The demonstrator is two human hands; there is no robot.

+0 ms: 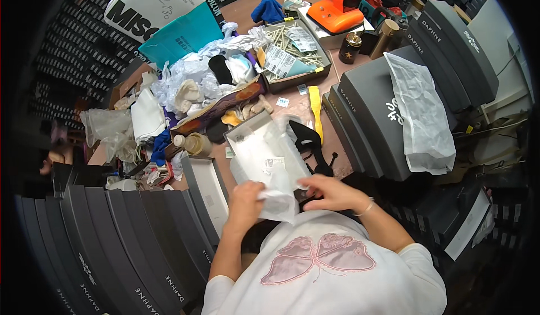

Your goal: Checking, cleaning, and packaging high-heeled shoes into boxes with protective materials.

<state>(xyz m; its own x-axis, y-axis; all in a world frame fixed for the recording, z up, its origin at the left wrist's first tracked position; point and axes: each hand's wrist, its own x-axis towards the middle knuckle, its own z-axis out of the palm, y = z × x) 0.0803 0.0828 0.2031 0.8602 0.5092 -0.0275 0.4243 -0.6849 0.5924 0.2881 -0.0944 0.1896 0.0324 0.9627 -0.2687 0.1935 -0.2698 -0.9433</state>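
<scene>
An open shoebox (233,136) stands at the table's near edge, with white tissue paper (278,199) spilling over its front. My left hand (246,203) pinches the left side of that paper. At the paper's right side is my right hand (333,194), its thumb and fingers apart, just below a black high-heeled shoe (306,138). The shoe lies beside the box, partly against translucent wrapping. Inside the box a small white printed label (275,162) shows.
Grey shoeboxes (132,242) stand in a row at the left; more grey boxes (365,101) are stacked at the right. A yellow brush (316,112), a glue bottle (197,144), crumpled paper (191,70), a tray of sticks (309,70) and an orange tape dispenser (336,16) crowd the table.
</scene>
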